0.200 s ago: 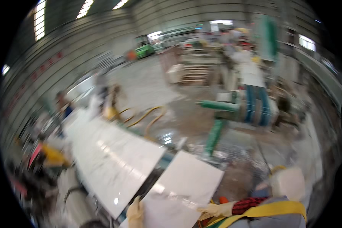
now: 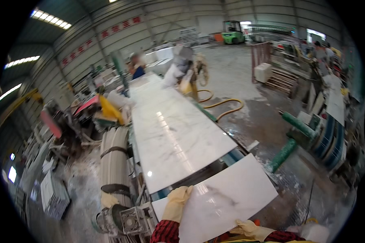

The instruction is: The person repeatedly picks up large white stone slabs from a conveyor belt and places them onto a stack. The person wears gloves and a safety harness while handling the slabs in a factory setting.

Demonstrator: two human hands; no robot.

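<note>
A polished white marble slab [image 2: 231, 190] with grey veins lies in front of me, its near part cut off by the lower edge. My left hand [image 2: 179, 201], in a cream glove, reaches across it with the fingers curled over the far edge. At the near right edge my right hand [image 2: 252, 231], gloved too, is closed on the slab's border, its thumb side on top. Beyond a dark gap, a longer white marble slab [image 2: 182, 137] lies on the machine's bed. Whether the smaller slab rests on something underneath is hidden.
Left of the bed are a ribbed roller conveyor [image 2: 114, 162] and a motor [image 2: 129, 222]. A person [image 2: 138, 67] is at the bed's far end. A yellow hose [image 2: 231, 103] curves over the wet floor. Green tubes [image 2: 282, 156] stand right; a green forklift [image 2: 233, 33] is farther back.
The view has swung to the left, so the scene sits farther right and is sharper. Both hands are still on the smaller slab.
</note>
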